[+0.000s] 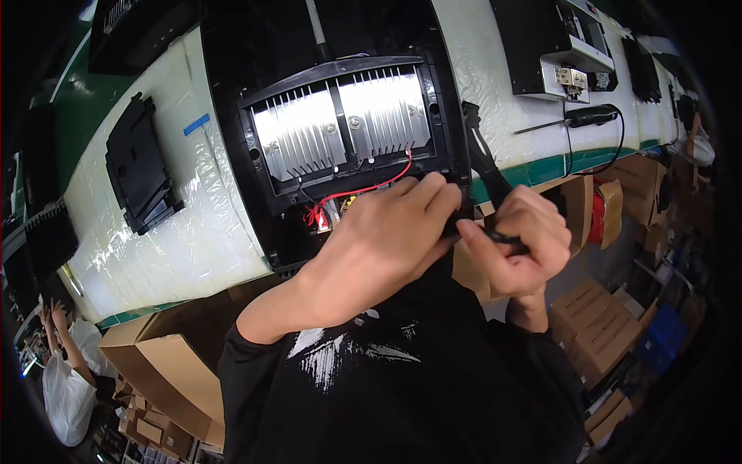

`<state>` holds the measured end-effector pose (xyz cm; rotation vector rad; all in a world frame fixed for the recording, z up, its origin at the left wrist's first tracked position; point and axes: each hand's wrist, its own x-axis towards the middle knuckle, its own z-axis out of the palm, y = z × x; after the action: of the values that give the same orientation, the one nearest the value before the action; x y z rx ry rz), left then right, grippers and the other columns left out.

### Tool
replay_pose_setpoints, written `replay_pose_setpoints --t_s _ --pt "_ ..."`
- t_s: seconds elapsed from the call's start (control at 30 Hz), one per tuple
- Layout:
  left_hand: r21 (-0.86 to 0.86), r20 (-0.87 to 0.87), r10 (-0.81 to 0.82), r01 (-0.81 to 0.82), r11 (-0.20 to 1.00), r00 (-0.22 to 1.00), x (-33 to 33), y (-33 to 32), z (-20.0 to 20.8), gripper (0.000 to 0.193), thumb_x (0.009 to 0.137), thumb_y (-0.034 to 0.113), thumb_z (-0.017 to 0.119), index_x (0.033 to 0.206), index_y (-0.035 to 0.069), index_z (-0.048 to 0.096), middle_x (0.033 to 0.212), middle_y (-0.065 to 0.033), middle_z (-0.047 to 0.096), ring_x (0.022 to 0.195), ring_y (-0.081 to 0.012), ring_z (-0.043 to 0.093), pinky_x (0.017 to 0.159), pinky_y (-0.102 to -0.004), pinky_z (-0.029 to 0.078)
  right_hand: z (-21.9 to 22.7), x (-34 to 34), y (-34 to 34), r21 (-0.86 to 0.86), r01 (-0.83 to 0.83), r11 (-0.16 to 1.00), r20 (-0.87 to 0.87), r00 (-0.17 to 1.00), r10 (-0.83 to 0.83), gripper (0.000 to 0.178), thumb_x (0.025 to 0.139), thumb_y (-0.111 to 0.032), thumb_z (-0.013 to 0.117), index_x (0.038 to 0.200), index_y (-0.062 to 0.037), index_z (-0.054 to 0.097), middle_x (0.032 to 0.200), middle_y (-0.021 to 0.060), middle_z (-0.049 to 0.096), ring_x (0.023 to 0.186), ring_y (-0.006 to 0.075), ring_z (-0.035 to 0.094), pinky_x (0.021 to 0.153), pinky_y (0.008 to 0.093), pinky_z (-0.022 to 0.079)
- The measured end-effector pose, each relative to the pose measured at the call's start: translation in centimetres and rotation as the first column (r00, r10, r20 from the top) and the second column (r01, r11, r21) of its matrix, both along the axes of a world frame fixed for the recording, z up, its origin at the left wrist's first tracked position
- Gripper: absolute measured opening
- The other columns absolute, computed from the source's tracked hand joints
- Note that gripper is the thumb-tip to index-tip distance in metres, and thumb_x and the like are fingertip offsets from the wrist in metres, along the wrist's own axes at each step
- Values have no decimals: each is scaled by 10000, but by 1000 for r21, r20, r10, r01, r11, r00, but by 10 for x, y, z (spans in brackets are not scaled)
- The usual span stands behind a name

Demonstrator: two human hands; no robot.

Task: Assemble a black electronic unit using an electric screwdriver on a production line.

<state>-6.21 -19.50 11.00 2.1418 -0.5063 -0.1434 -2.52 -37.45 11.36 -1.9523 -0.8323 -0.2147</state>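
A black plastic housing (pixel 270 189) lies on the bench in front of me, with two finned silver heat sinks (pixel 301 131) set into it. A thin red wire (pixel 371 186) curves below their fins toward small parts partly covered by my arm. My left hand (pixel 394 220) is closed at the housing's near right corner; its fingertips meet something dark that I cannot make out. Just right of it, my right hand (pixel 529 240) is closed in a fist round a slim black piece (pixel 506 241), most of it hidden. A flat black strip (pixel 487 158) runs along the housing's right side toward that fist.
Left on the plastic-covered bench lie a black panel (pixel 141 166) and a blue tape strip (pixel 196 124). To the right are a black-handled screwdriver (pixel 591 116) and a black metal unit (pixel 533 46). Cardboard boxes (pixel 174 371) stand below. Another person's arms (pixel 69 340) show far left.
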Motion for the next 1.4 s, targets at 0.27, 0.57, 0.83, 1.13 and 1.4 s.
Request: replay_pose_setpoints --t_s 0.27,0.57,0.83,1.13,1.4 --pt "-72 -141 128 -139 988 982 0 -4 -2 178 816 79 615 941 -14 529 817 -143 562 680 -326 582 577 -374 454 8 9 -31 -407 105 907 14 994 -109 228 566 -52 808 630 -15 592 522 14 426 492 136 354 471 266 262" --pt "-119 -129 215 -230 966 968 1 -4 -7 145 829 38 595 953 -19 549 825 -134 575 666 -314 582 580 -360 457 -18 5 -23 -203 234 951 -86 963 -255 207 572 -5 800 673 -16 620 550 0 469 541 130 389 492 259 284" --pt "-84 -129 236 -247 965 963 3 -6 -5 111 828 16 602 933 -16 582 820 -120 594 707 -296 603 605 -349 478 -22 -7 -23 -238 299 924 -3 951 -309 222 551 -29 819 648 -24 619 533 3 480 526 158 391 491 275 308" --pt "-47 -205 205 -218 975 957 7 -3 -1 120 817 19 619 929 -21 607 875 -115 623 776 -287 624 664 -332 500 -9 4 -30 -207 254 945 -485 813 -324 174 603 -18 804 650 -11 636 522 -28 435 519 70 328 477 236 230" --pt "-55 -230 236 -255 965 944 3 -7 -2 145 798 5 633 943 -12 632 911 -107 627 804 -264 624 704 -318 505 1 7 -26 -254 252 934 -752 555 -354 126 685 -26 788 704 -1 666 543 -82 431 517 -12 297 463 184 194"
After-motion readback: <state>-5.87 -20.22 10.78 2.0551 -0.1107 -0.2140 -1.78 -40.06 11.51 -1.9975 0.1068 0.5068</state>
